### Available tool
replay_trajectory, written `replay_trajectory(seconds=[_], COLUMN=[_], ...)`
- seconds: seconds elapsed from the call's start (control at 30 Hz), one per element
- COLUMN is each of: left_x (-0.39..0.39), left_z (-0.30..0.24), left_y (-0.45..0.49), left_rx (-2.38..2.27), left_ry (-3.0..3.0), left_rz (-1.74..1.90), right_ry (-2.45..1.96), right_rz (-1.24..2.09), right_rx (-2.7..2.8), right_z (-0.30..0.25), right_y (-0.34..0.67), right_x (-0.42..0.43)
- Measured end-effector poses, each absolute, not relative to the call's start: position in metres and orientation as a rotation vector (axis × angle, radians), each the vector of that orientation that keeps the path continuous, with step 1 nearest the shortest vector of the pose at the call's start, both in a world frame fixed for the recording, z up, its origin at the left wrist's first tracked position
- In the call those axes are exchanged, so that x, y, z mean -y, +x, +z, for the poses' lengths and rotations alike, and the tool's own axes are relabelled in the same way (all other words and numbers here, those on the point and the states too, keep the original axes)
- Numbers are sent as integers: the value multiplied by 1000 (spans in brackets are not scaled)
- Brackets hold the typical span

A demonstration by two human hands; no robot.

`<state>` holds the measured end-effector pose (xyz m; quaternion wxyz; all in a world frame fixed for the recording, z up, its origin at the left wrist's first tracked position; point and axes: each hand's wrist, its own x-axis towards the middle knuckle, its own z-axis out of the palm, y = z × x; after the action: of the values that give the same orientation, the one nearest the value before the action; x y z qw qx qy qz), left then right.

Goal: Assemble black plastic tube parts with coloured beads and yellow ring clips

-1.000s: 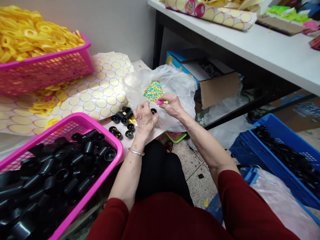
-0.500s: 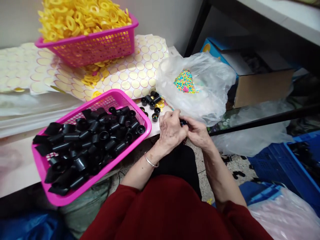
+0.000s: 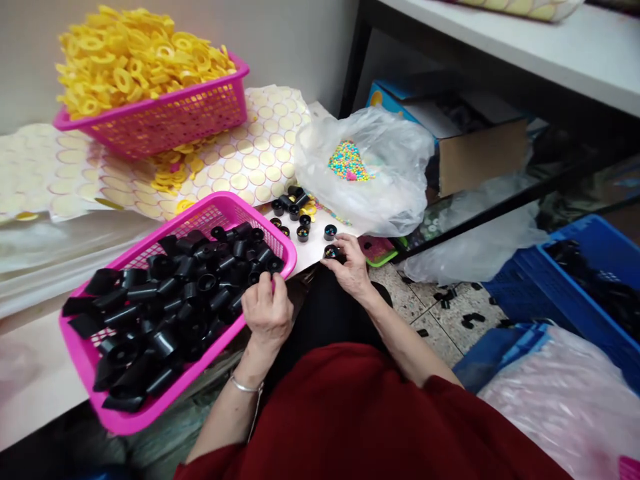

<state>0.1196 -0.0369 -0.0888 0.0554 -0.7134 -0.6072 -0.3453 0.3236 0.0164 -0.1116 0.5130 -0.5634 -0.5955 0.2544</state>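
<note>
My left hand (image 3: 267,310) reaches into the near corner of a pink basket (image 3: 125,417) full of black plastic cups (image 3: 175,300), its fingers curled among them. At the table's front edge my right hand (image 3: 350,263) pinches one black cup (image 3: 331,252) that has coloured beads inside. Several more filled cups (image 3: 295,217) stand just behind it. A clear plastic bag (image 3: 380,180) holds pastel beads (image 3: 347,161) with a small pink scoop lying on them.
A second pink basket (image 3: 165,120) heaped with yellow rings sits at the back on sheets of round stickers (image 3: 250,157). A cardboard box (image 3: 475,150) lies under a white shelf. On the floor at right are a blue crate (image 3: 575,287) and a plastic bag (image 3: 555,400).
My left hand has left the cup and moved left into the basket of black cups. My right hand has carried the filled cup to the table edge. The camera has tilted down and left.
</note>
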Motion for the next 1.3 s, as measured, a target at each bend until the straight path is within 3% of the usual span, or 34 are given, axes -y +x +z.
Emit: replay_trajectory(seconds=[0.23,0.4,0.63,0.8,0.93,1.07,1.2,1.3], left_x=[64,70,76,71,30,-20,-61,-86], left_z=[-110,-101,-78,-85,-97,-97,-84,-72], left_y=[58,37,52,104,155,182,194,203], left_rx=[1540,1257,1180,1043,1217,1447,1944,2321], left_ry=[-2150,-2048,-1945,-2238,-2188,-2082,-2002,-1981], left_rz=[-990,-941,-836,-983,-1336,-1410,-1148,-822], right_ry=[-1484,-1447,-1287,-1207,-1184,-1185,-1187,-1455], right_rz=[388,448,510,472,473,449,467,271], right_rx=[1483,1608,1767,1848,1941,1985,1848,1709], right_z=[-127,-137,-142,-143,-139,-129,-102,-75], right_y=[337,340,324,306,291,297,338,377], right_x=[-33,-48,-67,-76,-78,-70,-81,-121])
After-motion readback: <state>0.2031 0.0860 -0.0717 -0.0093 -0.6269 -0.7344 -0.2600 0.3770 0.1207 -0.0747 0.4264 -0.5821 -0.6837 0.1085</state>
